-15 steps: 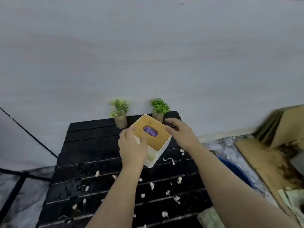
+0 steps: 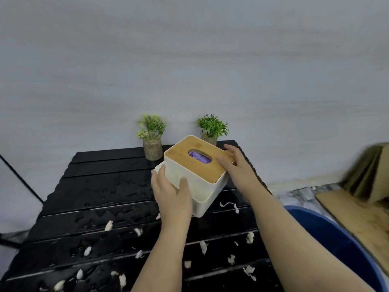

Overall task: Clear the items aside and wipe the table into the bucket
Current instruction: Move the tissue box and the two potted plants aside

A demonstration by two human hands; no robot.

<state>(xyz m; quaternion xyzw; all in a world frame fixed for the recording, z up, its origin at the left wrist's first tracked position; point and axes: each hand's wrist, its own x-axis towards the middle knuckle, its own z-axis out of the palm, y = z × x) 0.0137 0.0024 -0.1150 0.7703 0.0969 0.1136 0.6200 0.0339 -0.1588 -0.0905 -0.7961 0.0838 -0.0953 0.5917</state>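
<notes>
A white tissue box [image 2: 202, 186] with a wooden lid and purple tissue in its slot is tilted above the wet black slatted table [image 2: 101, 197]. My left hand [image 2: 171, 192] grips its near left side. My right hand [image 2: 237, 167] holds its right end, thumb on the lid. Several white paper scraps [image 2: 203, 247] lie scattered over the near slats. A blue bucket [image 2: 336, 239] stands on the floor just right of the table.
Two small potted plants, one on the left [image 2: 152, 138] and one on the right [image 2: 211, 128], stand at the table's far edge against the grey wall. Cardboard [image 2: 362, 218] lies on the floor at the right. A black stand leg [image 2: 21, 178] runs at the left.
Both hands have tilted and lifted the tissue box slightly, and my left hand has shifted lower on its near side.
</notes>
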